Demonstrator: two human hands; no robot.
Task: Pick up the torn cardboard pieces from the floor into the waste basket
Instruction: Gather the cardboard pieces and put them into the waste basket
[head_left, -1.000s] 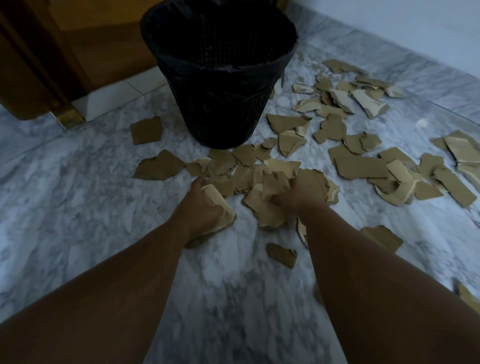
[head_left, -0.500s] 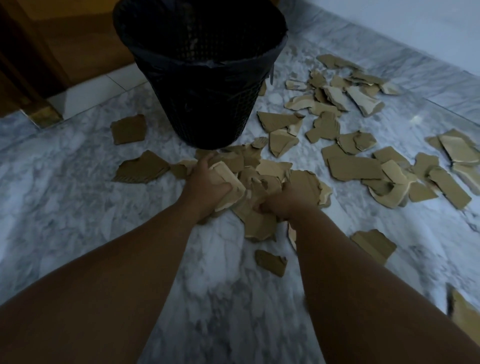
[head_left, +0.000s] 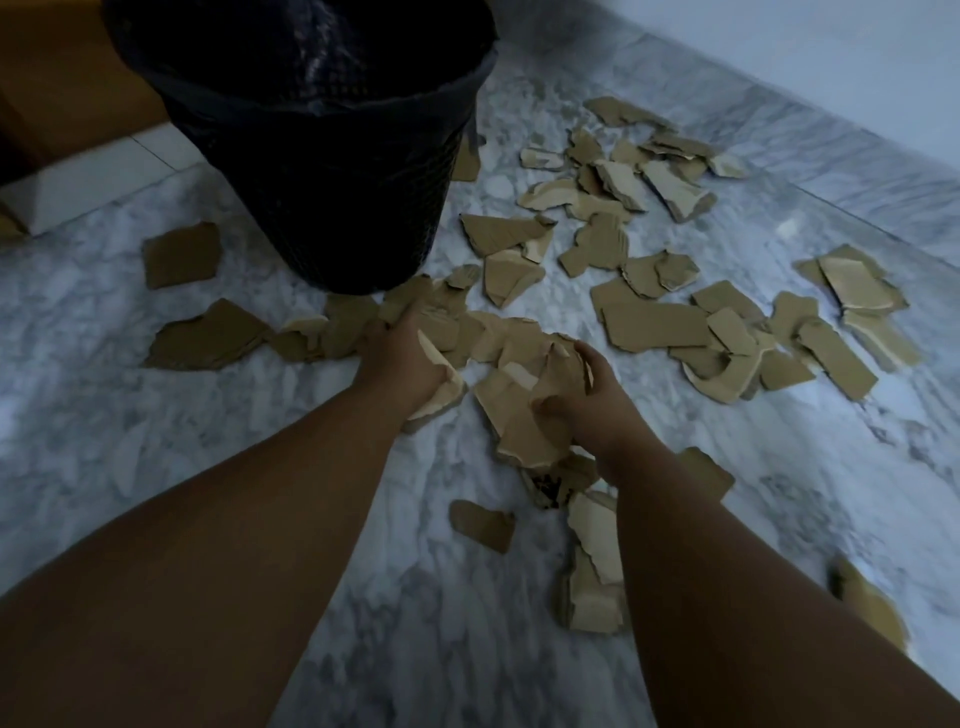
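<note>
We find the black round mesh waste basket (head_left: 332, 171) standing upper centre-left on the grey-veined marble floor (head_left: 104, 441). The torn brown cardboard pieces (head_left: 654, 325) lie from its foot across the right half; our left hand (head_left: 400, 364) and right hand (head_left: 587, 405) are in the middle heap, below the basket.

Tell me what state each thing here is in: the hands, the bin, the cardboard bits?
Left grip: curled round a pale cardboard piece, low at the pile.
Right grip: clutching a bunch of pieces.
Waste basket: upright, lined with a black bag; contents too dark to tell.
Scattered pieces: lying on the marble floor, mostly right of the basket.
</note>
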